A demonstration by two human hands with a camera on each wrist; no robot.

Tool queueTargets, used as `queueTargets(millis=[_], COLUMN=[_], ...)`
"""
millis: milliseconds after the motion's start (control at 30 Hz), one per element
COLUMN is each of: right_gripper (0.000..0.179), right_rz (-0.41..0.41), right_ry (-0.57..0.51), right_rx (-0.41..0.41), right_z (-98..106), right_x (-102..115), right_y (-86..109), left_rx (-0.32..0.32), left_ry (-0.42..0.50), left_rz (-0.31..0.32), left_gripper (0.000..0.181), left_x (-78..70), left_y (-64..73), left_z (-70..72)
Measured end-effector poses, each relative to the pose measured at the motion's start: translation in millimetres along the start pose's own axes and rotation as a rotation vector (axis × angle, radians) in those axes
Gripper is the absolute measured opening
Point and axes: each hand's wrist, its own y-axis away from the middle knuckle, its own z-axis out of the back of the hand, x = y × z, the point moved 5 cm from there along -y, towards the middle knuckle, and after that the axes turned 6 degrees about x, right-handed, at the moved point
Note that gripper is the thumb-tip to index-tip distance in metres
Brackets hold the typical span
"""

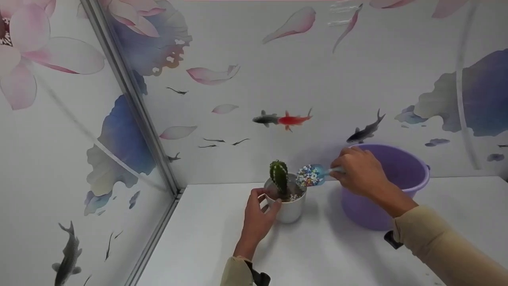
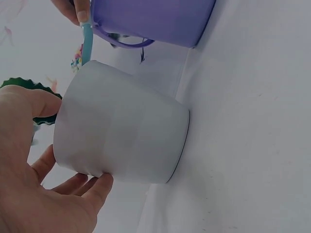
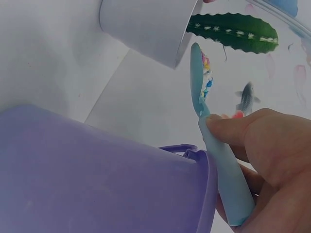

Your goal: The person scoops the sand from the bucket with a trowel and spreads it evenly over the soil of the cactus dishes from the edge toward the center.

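Note:
A green ribbed cactus (image 1: 279, 174) stands in a white pot (image 1: 290, 211), with some pale pebbles on the soil inside. My left hand (image 1: 258, 218) grips the pot near its rim, thumb on one side and fingers on the other, as the left wrist view also shows. In my right hand (image 1: 363, 171) is a light-blue scoop (image 3: 228, 179), held by its handle. Its bowl carries a heap of small multicoloured pebbles (image 1: 307, 175) and hovers beside the pot's right rim, roughly level.
A purple bucket (image 1: 365, 212) stands right of the pot, below and behind my right hand; its contents are hidden. The white table (image 1: 206, 234) meets a wall (image 1: 246, 159) painted with fish and petals. A metal strip (image 1: 139, 107) marks the left corner.

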Motion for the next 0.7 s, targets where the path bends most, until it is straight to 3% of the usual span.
queueTargets(millis=[200,700], right_gripper=[0.016,0.018], right_rz=[0.021,0.003], right_ry=[0.015,0.003], right_rx=[-0.024,-0.014], right_z=[0.8,0.6], right_x=[1.2,0.5], right_y=[1.1,1.8], left_rx=[0.023,0.034], left_ry=[0.020,0.037], left_rz=[-0.029,-0.020], left_gripper=[0.051,0.048], left_x=[0.0,0.5], left_y=[0.6,-0.9], left_z=[0.7,-0.9])
